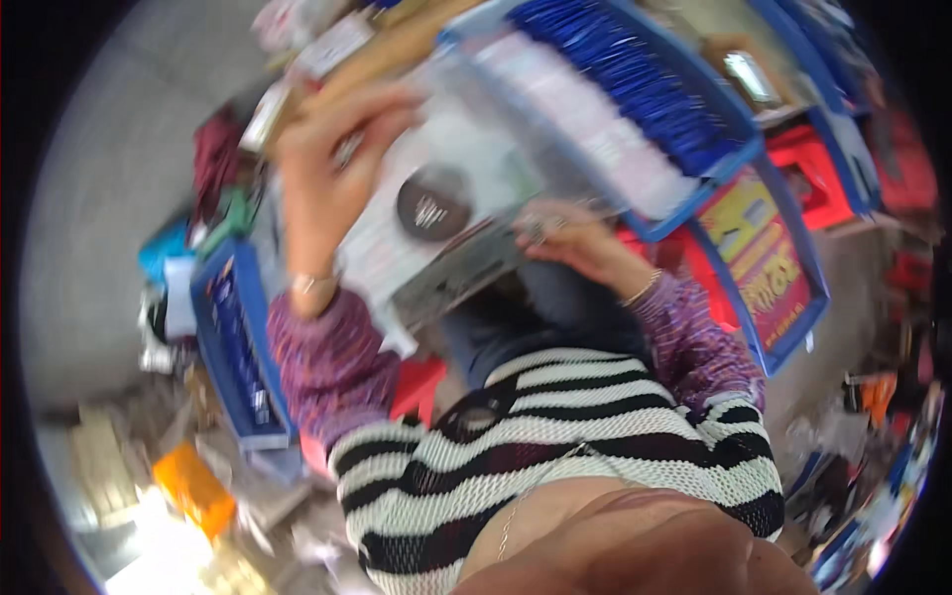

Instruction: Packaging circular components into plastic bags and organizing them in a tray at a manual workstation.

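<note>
Left hand [322, 164]: raised, fingers curled over the upper left edge of a flat white package [436, 223] bearing a dark round emblem; grip closed on it. Picture blurred.

Right hand [560, 233]: fingers pinched on the same package's right edge, a ring on one finger, a thin bracelet at the wrist.

Package: held tilted between both hands, above the person's lap, just in front of a blue crate [635, 109] filled with blue and white packets standing on edge.

Adjacent: second blue tray [238, 337] at the left elbow; a blue tray with a red-and-yellow printed sheet [769, 258] right of the right forearm; an orange box [193, 486] on the floor, lower left.
</note>
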Action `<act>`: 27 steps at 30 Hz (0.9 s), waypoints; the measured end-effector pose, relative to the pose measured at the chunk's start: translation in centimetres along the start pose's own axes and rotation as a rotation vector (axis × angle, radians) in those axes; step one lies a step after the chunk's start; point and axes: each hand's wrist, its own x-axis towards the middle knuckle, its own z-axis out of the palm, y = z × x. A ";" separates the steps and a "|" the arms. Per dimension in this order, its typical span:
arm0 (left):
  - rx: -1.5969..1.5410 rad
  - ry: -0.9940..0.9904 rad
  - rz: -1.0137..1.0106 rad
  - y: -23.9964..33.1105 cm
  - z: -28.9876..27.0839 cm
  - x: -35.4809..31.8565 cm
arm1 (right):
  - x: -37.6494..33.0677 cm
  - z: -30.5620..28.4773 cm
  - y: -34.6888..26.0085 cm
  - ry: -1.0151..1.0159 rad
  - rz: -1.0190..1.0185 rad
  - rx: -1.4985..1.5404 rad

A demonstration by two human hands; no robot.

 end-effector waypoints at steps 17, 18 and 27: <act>-0.859 -0.955 -0.451 -3.8 -1.8 1.8 | -3.9 -2.7 1.2 -0.077 -0.080 -0.180; -0.877 -0.986 -0.411 -4.3 -1.9 2.2 | -3.9 -2.8 1.2 -0.073 -0.087 -0.168; 0.188 -1.331 0.284 -0.3 1.5 2.0 | -5.7 -3.3 1.2 -0.017 -0.097 -0.204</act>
